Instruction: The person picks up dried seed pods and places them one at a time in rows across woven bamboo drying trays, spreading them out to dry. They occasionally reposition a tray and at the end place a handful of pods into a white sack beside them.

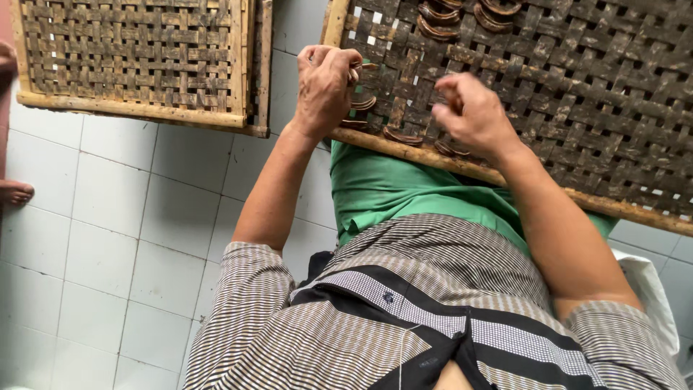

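While left hand (325,87) clamps brown curved pieces (363,103), right hand (473,115) loosely curled, woven tray (577,79).

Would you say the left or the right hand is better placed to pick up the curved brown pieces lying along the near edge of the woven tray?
Probably the right hand: it hovers with loosely curled fingers just above the curved brown pieces on the woven tray edge. The left hand is closed, apparently already holding pieces.

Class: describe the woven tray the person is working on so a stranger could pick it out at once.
Two woven trays lie on the white tiled floor. Take the working tray on the right, under the left hand and right hand. Only it carries curved brown pieces; the other tray is bare.
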`<state>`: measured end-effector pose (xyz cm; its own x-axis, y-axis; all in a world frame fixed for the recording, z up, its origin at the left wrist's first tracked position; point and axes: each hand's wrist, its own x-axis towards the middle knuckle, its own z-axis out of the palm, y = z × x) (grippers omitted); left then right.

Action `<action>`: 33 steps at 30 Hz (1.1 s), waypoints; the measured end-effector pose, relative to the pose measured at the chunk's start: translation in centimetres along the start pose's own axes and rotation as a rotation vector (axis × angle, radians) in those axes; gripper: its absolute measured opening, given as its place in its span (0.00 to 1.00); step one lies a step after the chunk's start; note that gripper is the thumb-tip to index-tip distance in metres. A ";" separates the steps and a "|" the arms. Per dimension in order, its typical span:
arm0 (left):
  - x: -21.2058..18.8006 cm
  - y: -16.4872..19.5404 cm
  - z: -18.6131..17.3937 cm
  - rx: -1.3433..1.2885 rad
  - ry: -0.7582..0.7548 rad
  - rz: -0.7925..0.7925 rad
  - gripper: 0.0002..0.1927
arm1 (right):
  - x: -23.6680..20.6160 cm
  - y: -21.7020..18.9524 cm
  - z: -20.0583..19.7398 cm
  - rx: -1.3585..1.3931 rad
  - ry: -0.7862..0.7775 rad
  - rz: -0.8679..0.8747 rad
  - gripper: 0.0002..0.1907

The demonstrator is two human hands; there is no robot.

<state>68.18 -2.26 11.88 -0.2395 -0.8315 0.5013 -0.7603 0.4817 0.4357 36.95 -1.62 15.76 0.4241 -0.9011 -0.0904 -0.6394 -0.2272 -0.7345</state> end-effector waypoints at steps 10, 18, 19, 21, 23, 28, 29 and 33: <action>-0.9 2.3 -1.9 0.196 -0.254 0.149 0.10 | -4.6 -0.2 1.7 -0.324 -0.047 0.129 0.12; -1.3 0.4 -0.8 0.077 -0.010 0.030 0.01 | -6.0 2.5 2.5 -0.178 0.298 0.020 0.06; -1.2 0.2 -0.8 -0.009 0.015 -0.047 0.02 | -5.7 2.5 2.4 -0.015 0.325 0.078 0.06; -0.2 0.0 -1.0 -0.178 0.087 -0.170 0.04 | -3.9 2.0 1.8 0.305 0.398 0.171 0.07; 1.7 0.4 -0.8 -0.330 0.200 -0.126 0.07 | -2.2 0.4 1.7 0.291 0.319 0.191 0.11; 6.8 2.0 0.8 -0.620 0.018 -0.390 0.21 | 1.9 -4.2 5.4 -0.135 -0.020 -0.060 0.15; 7.4 2.1 1.2 -0.654 -0.050 -0.455 0.24 | 2.1 -4.4 6.0 -0.189 0.022 -0.118 0.13; 7.7 2.3 3.0 -0.432 -0.124 -0.451 0.22 | 0.8 -4.2 8.5 -0.312 0.085 -0.249 0.08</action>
<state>62.79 -8.36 14.45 -0.0404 -0.9921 0.1187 -0.4971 0.1230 0.8589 45.42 1.74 13.01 0.5446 -0.8286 0.1299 -0.6933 -0.5319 -0.4863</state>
